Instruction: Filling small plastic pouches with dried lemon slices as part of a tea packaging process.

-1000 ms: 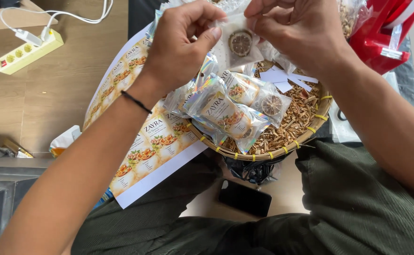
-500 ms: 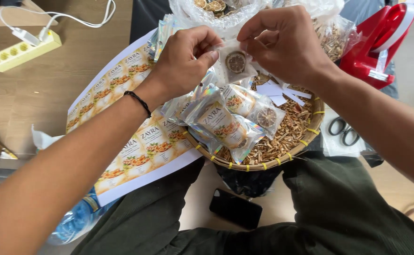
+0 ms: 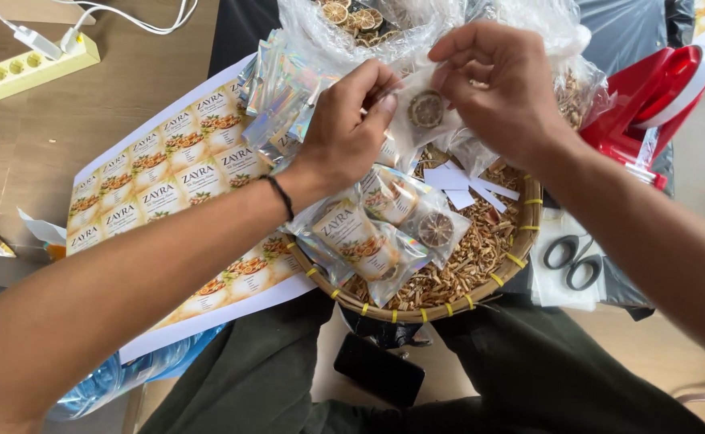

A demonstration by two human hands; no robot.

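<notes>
Both my hands hold one small clear pouch [image 3: 425,112] with a dried citrus slice inside, above a round woven basket [image 3: 521,241]. My left hand [image 3: 348,128] pinches the pouch's left edge and wears a black band at the wrist. My right hand [image 3: 505,84] grips its right top edge. Below them, filled labelled pouches [image 3: 376,237] lie on dried herb pieces in the basket, beside white paper slips [image 3: 461,181].
A sheet of printed labels [image 3: 167,177] lies at the left, with a stack of shiny empty pouches [image 3: 276,88] on it. A clear bag of dried slices [image 3: 360,20] sits behind. A red sealer [image 3: 649,92], black scissors [image 3: 573,261], a power strip [image 3: 31,68] and a black phone [image 3: 378,370] lie around.
The view has shifted and closed in, showing scissors and more of the label sheet. My hands stay together on the pouch with the citrus slice, a little farther from the basket pouches.
</notes>
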